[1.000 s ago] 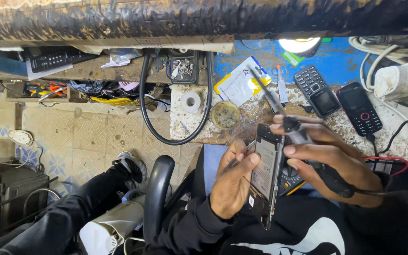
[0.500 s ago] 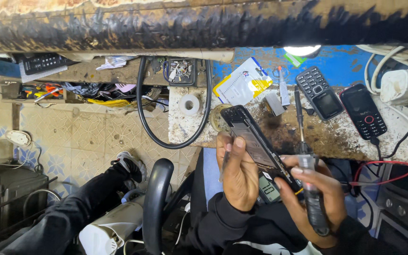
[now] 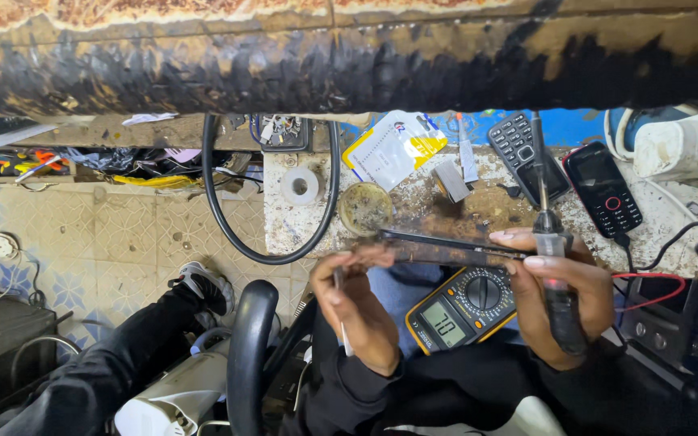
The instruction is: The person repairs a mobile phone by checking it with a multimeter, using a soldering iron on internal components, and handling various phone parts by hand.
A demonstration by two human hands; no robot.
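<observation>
Nearest, the left hand [image 3: 353, 311] and right hand [image 3: 563, 295] pinch the opened phone [image 3: 446, 246] flat, edge-on, above the multimeter [image 3: 462, 311]; the right also grips a soldering iron [image 3: 555, 258]. Seemingly inspection; soldering next needs a steadied board. Half a second ago the phone tilted diagonally.

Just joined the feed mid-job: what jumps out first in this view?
Dead centre, the left hand and right hand hold a thin dark phone edge-on between them, and the right hand also grips a soldering iron pointing up. Just below sits a yellow-edged multimeter with a lit display. Beyond, on the stained bench, lie two keypad phones at the upper right.
</observation>
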